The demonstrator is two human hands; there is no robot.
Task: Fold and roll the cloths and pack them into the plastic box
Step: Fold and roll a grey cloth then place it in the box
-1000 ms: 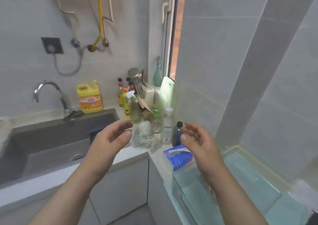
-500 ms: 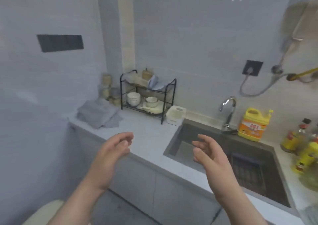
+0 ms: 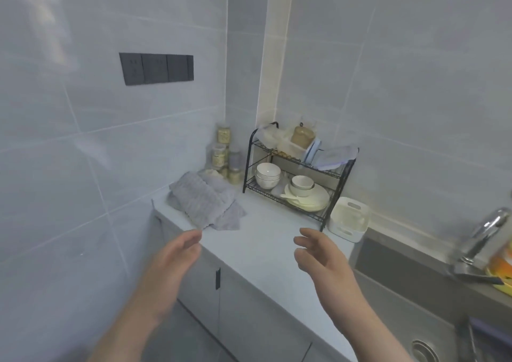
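Note:
A loose pile of grey cloths [image 3: 205, 202] lies on the white counter [image 3: 266, 239] at its far left end, against the tiled wall. A small white plastic box [image 3: 349, 219] with handle slots stands on the counter between the dish rack and the sink. My left hand [image 3: 177, 259] is held out in front of the counter edge, fingers apart, just below the cloths and apart from them. My right hand [image 3: 321, 253] hovers over the counter's front edge, fingers apart, holding nothing.
A black two-tier dish rack [image 3: 297, 180] with bowls and plates stands behind the counter middle. Several jars [image 3: 223, 154] sit in the corner. A sink [image 3: 415, 287] with a chrome tap [image 3: 483, 237] lies to the right. Cabinet doors [image 3: 238, 306] are below.
The view has swung left from the window corner, past the sink, to the counter's left end. The cloths and rack are now nearer the middle. Both hands stay raised and empty.

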